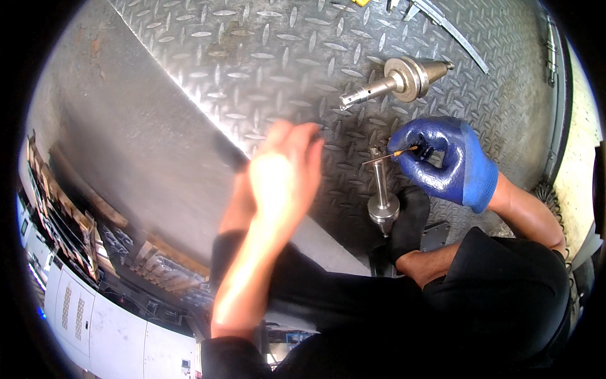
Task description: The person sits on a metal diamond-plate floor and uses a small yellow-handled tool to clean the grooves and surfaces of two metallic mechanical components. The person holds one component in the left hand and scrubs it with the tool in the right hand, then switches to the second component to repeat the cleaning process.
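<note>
Blue-gloved, the right hand [453, 169] pinches a slim orange-marked tool [397, 153] across the near milling toolholder's [381, 204] far end; a light, steady pinch should suit it. The bare left hand [283, 167] blurs at left, grip unclear.

The person's right hand [456, 158] wears a blue glove [435, 131] — dark and shiny, like wet paint, over the fingers, with a brighter blue, stretchy-looking cuff [481, 186] around the wrist. The left hand [284, 165] is bare, and so is its arm, up to a plain black sleeve [232, 361]. The pants [492, 278] are black too, with a wide leg that ends above a bare ankle [429, 260] — and a black shoe or sock [411, 215], hard to tell which, covers the foot.
</note>
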Tool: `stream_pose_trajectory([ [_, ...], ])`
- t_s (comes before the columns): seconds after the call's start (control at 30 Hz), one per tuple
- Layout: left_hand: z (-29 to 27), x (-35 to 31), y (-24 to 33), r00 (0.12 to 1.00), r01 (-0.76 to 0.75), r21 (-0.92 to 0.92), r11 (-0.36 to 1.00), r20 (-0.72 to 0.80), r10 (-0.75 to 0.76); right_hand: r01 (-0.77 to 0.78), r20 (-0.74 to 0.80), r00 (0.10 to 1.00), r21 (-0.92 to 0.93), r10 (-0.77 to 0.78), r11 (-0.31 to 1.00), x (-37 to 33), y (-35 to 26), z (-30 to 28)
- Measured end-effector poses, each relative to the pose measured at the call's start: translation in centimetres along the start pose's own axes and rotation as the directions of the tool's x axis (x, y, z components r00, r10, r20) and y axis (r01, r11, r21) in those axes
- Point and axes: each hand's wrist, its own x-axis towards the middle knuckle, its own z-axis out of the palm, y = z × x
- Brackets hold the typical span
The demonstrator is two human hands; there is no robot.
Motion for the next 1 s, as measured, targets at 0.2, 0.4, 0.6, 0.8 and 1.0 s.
stream_pose_trajectory([
  [0.2, 1.0, 1.1, 0.0, 0.998, -0.058, 0.046, 0.997, -0.017, 0.059, 0.058, -0.052, 0.997, -0.015, -0.059, 0.998, 0.0, 0.0, 0.0],
  [0.4, 0.9, 1.7, 0.8, 0.999, -0.034, -0.137, 0.99, -0.045, 0.028, 0.064, -0.072, 0.995, -0.004, -0.064, 0.998, -0.3, 0.6, 0.0],
  [0.6, 0.6, 2.0, 1.8, 0.981, 0.16, -0.647, 0.745, 0.023, -0.191, 0.038, -0.088, 0.995, 0.012, -0.037, 0.999, -0.5, 0.6, -0.1],
  [0.8, 0.5, 1.7, 2.2, 0.969, 0.194, -0.681, 0.706, 0.02, -0.247, 0.043, -0.093, 0.995, 0.014, -0.042, 0.999, -0.3, 0.9, 0.0],
  [1.0, -0.2, 2.4, 2.2, 0.981, 0.129, -0.502, 0.855, -0.063, -0.185, 0.058, -0.091, 0.994, 0.022, -0.056, 0.998, -0.3, 1.1, -0.1],
])
